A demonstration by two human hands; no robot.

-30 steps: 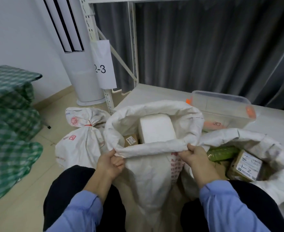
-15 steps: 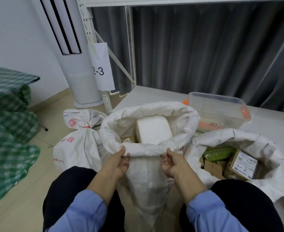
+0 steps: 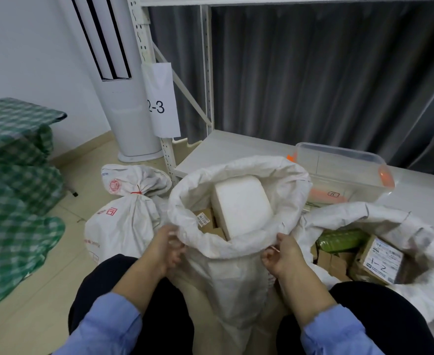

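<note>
An open white woven sack (image 3: 236, 272) stands between my knees, its rim rolled down. Inside it lie a white foam-wrapped parcel (image 3: 241, 206) and brown cardboard boxes (image 3: 205, 221). My left hand (image 3: 167, 247) grips the rolled rim at its near left side. My right hand (image 3: 280, 254) pinches the rim at its near right side, fingers curled.
A second open sack (image 3: 400, 219) at right holds a green parcel (image 3: 341, 239) and labelled boxes (image 3: 382, 260). A tied sack (image 3: 123, 221) lies at left. A clear plastic bin (image 3: 338, 170) sits on the low white shelf (image 3: 236, 147). Green checked bundles (image 3: 11, 201) are stacked far left.
My hands first moved together along the near rim, then apart again. The left hand now grips the rim's left side, the right its right side.
</note>
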